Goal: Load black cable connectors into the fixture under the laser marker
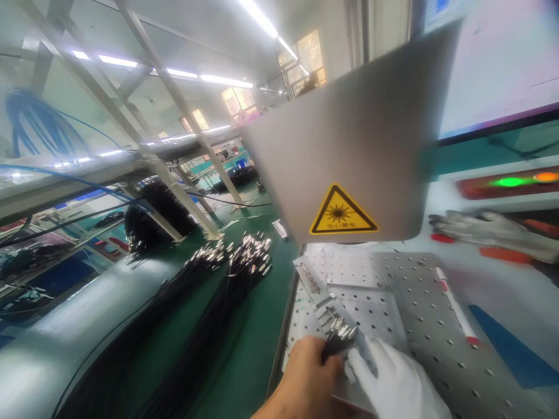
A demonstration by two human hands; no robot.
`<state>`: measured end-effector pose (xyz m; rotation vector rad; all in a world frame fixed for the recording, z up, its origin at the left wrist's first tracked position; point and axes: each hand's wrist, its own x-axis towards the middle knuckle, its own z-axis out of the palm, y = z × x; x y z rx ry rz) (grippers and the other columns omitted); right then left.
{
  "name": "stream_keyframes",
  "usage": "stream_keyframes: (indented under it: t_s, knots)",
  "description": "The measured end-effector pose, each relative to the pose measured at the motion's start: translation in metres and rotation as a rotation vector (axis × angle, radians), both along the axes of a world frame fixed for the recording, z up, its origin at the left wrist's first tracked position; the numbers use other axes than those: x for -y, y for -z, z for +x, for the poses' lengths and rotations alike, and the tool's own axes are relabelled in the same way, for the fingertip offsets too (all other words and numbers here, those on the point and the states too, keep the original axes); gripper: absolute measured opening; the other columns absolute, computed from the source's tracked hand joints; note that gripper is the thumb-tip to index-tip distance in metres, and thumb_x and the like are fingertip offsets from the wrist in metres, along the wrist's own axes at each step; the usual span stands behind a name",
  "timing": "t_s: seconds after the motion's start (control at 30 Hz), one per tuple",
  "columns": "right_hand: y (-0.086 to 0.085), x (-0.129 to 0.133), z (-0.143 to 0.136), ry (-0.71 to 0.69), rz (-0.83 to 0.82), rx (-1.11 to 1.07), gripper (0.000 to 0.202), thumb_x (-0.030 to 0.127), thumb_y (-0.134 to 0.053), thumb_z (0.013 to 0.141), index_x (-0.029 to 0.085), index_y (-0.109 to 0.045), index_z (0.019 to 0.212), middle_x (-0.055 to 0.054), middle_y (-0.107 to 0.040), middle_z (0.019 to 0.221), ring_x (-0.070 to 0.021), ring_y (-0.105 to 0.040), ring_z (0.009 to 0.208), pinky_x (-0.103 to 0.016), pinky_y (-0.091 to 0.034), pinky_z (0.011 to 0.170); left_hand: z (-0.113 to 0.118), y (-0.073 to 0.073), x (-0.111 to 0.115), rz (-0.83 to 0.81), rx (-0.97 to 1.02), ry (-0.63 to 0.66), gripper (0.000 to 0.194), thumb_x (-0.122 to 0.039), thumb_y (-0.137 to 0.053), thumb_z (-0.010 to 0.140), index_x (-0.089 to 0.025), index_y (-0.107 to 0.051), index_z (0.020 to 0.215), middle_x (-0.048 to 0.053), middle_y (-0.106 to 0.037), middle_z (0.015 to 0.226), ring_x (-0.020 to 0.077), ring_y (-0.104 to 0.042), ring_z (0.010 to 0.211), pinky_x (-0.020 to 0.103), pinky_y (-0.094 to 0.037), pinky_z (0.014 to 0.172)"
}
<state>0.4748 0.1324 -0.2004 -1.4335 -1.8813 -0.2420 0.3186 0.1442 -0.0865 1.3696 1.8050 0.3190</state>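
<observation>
My left hand, bare, is closed around a bunch of black cables. Their silver metal connector ends stick up past the thumb. Beside it, my right hand wears a white glove, its fingers bent in against the right side of the bunch. What lies between those gloved fingers is hidden and blurred. Just beyond both hands, a long metal fixture with slots lies slantwise on a perforated metal plate.
A grey metal housing with a yellow laser warning sign overhangs the plate. Right of it are a red-and-white marker, grey gloves, lit buttons and a monitor. Large black cable bundles lie to the left.
</observation>
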Motion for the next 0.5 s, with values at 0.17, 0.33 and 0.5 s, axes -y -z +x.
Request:
stream_keyframes:
  t_s: [0.17,0.33,0.5]
  knots:
    - [-0.036,0.012,0.002,0.055,-0.135,-0.015,0.023,0.023,-0.052,0.092,0.023,-0.070,0.107,-0.007,-0.070,0.093,-0.0222,-0.067,0.077,-0.031,-0.057,0.071,0.011,-0.011,-0.003,-0.019,-0.146,0.022,0.031,-0.023,-0.056,0.078,-0.022,-0.035,0.055,-0.005,-0.029,0.058,0.0124,-0.033,0.061,0.030,-0.024,0.060]
    - [-0.044,0.011,-0.002,0.096,-0.136,0.073,0.026,0.019,-0.047,0.092,0.020,-0.072,0.100,-0.008,-0.071,0.093,-0.0216,-0.067,0.078,-0.030,-0.056,0.072,0.006,-0.009,-0.001,0.028,-0.055,0.058,0.027,-0.020,-0.055,0.076,-0.022,-0.037,0.056,-0.005,-0.035,0.057,0.0120,-0.034,0.059,0.030,-0.025,0.059]
    - [-0.025,-0.003,-0.001,0.041,-0.092,0.102,0.024,0.020,-0.049,0.091,0.022,-0.074,0.091,-0.006,-0.071,0.086,-0.0195,-0.067,0.071,-0.027,-0.055,0.066,-0.005,-0.018,-0.001,0.045,0.000,0.069,0.025,-0.025,-0.055,0.077,-0.022,-0.041,0.056,-0.005,-0.040,0.054,0.0122,-0.040,0.052,0.027,-0.026,0.052]
